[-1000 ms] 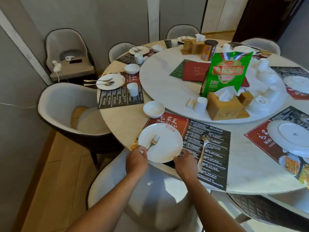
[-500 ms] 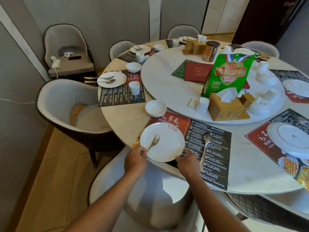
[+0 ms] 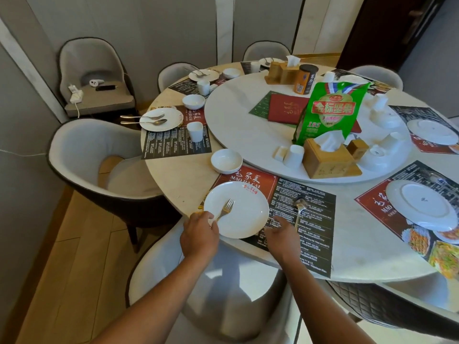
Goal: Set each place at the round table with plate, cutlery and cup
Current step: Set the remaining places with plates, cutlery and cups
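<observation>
Fingers (image 3: 208, 220) pinch the fork (image 3: 224, 209) at the plate (image 3: 246, 219) rim; right hand (image 3: 282, 230) lies flat.

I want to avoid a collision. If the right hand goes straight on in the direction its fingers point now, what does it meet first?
Probably the spoon: the right hand points up and slightly right across the placemat, and the spoon lies just ahead of its fingertips. Depth is unclear.

L hand (image 3: 200, 232) fingers curled, pinching. R hand (image 3: 282, 232) palm down, fingers loosely extended fwd. Both forearms reach fwd, roughly parallel.
</observation>
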`<control>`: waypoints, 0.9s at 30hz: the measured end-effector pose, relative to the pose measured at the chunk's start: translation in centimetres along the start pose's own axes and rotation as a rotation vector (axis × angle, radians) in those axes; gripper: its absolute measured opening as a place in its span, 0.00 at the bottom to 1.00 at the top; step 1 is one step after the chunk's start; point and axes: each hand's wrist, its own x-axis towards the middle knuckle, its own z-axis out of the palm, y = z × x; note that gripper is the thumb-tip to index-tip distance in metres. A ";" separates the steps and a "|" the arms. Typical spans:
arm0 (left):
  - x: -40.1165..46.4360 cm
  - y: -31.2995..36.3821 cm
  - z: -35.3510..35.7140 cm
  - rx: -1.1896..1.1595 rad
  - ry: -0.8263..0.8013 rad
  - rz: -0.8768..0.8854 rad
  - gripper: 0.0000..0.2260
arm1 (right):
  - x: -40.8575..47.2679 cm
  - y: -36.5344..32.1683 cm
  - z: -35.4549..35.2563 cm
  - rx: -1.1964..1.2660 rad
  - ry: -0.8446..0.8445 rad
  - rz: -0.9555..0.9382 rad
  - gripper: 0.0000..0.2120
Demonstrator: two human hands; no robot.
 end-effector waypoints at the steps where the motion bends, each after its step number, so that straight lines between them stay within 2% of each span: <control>1: -0.2 0.7 0.1 0.041 0.024 0.052 0.08 | -0.2 0.2 -0.5 -0.040 0.047 -0.016 0.21; 6: -1.3 6.2 1.2 0.054 -0.011 0.292 0.10 | -0.7 1.2 -3.5 -0.255 0.249 -0.077 0.15; 11: -2.9 12.4 3.7 0.054 -0.109 0.434 0.10 | 1.3 4.2 -6.1 -0.335 0.237 -0.112 0.12; 16: -3.3 17.3 6.6 0.053 -0.199 0.384 0.09 | 3.3 6.4 -8.8 -0.422 0.128 -0.133 0.13; 20: -3.0 19.1 8.5 0.146 -0.253 0.322 0.10 | 4.5 8.0 -9.9 -0.536 -0.018 -0.175 0.16; 27: -2.9 19.5 9.9 0.237 -0.257 0.274 0.04 | 5.2 9.1 -10.5 -0.550 -0.050 -0.242 0.16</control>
